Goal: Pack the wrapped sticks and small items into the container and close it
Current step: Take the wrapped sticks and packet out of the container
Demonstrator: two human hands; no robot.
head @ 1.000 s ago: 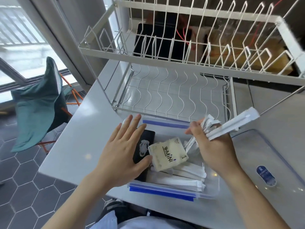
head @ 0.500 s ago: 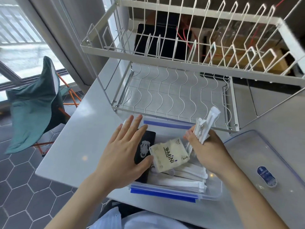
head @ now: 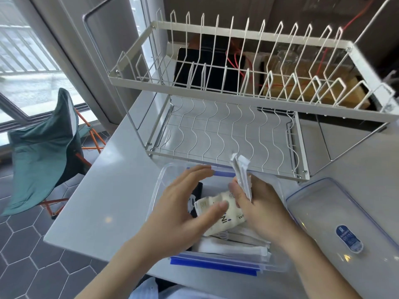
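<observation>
My right hand [head: 261, 210] is curled around a bunch of white paper-wrapped sticks [head: 241, 175], their loose ends poking upright above my fist, and it's down low over the clear plastic container with blue clip edges [head: 216, 263]. A second ago that bunch was up and fanned out to the right; now it's swung upright and dropped inside the container's walls, so I'd say this handful is about to be laid in. My left hand [head: 181, 216] has fingers mostly straight, thumb pressing onto the cream-coloured soft packet with printed lettering [head: 218, 214]; it has slid right from the small black pouch [head: 195, 198], which sits just beside it against the left wall. More white wrapped sticks [head: 231, 248] already lie flat along the bottom near me. The container sits on the pale grey countertop [head: 108, 190], right in front of the white wire dish rack [head: 237, 93]. The clear lid with the blue oval label [head: 345, 229] lies flat to the right, just beside the container, so closing is not yet done. A green folding chair [head: 41, 152] stands off to the left.
</observation>
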